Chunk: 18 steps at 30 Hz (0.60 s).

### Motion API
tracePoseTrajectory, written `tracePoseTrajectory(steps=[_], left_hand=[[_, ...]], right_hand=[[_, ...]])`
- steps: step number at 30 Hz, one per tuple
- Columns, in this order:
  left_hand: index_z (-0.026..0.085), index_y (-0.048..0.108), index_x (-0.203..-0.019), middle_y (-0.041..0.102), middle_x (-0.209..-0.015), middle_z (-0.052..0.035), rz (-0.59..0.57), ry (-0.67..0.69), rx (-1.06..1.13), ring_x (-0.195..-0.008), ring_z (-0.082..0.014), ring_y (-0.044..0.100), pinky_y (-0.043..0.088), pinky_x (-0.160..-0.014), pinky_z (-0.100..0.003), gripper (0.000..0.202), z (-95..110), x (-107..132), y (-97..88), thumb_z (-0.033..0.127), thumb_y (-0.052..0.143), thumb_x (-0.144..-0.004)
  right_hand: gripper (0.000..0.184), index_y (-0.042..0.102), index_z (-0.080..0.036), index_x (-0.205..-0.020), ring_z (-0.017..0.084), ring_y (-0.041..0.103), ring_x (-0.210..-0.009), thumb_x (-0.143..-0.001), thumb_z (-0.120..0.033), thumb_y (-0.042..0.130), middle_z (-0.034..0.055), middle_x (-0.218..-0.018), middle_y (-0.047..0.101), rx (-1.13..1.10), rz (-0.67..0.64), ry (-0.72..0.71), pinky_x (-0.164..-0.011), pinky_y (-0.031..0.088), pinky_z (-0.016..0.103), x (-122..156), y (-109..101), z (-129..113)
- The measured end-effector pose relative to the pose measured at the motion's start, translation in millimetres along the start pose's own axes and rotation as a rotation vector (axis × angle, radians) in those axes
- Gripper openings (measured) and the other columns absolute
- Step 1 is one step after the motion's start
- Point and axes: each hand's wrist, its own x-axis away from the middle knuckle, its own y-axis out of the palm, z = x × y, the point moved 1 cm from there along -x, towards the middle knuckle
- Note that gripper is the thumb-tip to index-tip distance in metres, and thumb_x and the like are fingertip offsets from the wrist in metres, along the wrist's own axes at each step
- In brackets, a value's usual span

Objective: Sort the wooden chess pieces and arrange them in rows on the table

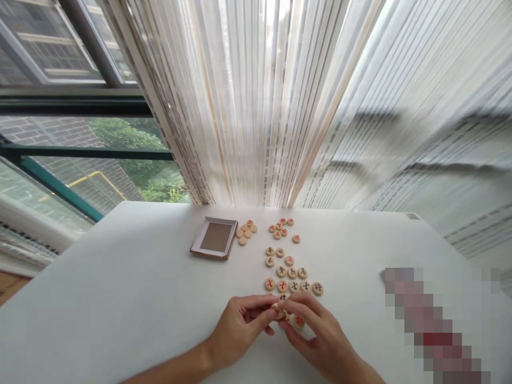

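Observation:
Near the front of the white table, my left hand (236, 326) pinches a round wooden Chinese chess piece (277, 313) between thumb and fingers. My right hand (322, 330) meets it from the other side, with its thumb and fingertips closed around the same spot. A red-marked piece (298, 321) shows just beneath the right fingers. Beyond the fingertips, a black-marked piece (283, 297) is partly covered. Farther off stand short rows of face-up pieces (294, 286), with red or black characters. My fingers hide part of the nearest pieces.
An open shallow box (216, 237) lies on the white table (140, 282) at the back left. Beside it are several pieces (246, 233), mostly blank side up. Red-marked pieces (279, 226) cluster farther back. A pixelated object (436, 325) lies at right. A striped curtain (248, 106) hangs behind.

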Motion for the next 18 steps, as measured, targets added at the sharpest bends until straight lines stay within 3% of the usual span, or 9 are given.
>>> tracePoseTrajectory(steps=[4, 10, 18], left_hand=[[0.015, 0.069, -0.113, 0.076, -0.098, -0.0108, -0.055, 0.027, 0.017, -0.084, -0.0208, 0.072, 0.061, -0.069, -0.028, 0.033, -5.9, 4.3, 1.3, 0.031, 0.072, -0.085], [0.014, 0.065, -0.096, 0.074, -0.082, -0.0058, -0.046, 0.035, 0.037, -0.072, -0.016, 0.07, 0.06, -0.062, -0.024, 0.021, -9.6, 6.6, -0.1, 0.029, 0.073, -0.084], [0.015, 0.067, -0.114, 0.075, -0.099, -0.0104, -0.115, 0.126, -0.097, -0.085, -0.0218, 0.072, 0.062, -0.071, -0.031, 0.028, -0.6, 10.0, 1.8, 0.028, 0.066, -0.089]], right_hand=[[0.04, 0.057, -0.026, -0.123, 0.018, 0.066, -0.091, -0.087, -0.011, 0.064, 0.0071, -0.102, 0.065, 0.012, -0.012, -0.011, -0.079, 0.058, 0.027, 2.2, -0.5, -0.3], [0.034, 0.058, -0.026, -0.117, 0.019, 0.067, -0.088, -0.087, -0.015, 0.067, 0.007, -0.099, 0.067, 0.028, -0.009, 0.006, -0.077, 0.058, 0.028, 1.7, -0.3, -1.5], [0.023, 0.063, -0.025, -0.106, 0.017, 0.067, -0.073, -0.085, -0.025, 0.073, 0.0029, -0.082, 0.07, 0.049, 0.071, 0.038, -0.067, 0.056, 0.025, 0.7, -3.2, -3.0]])
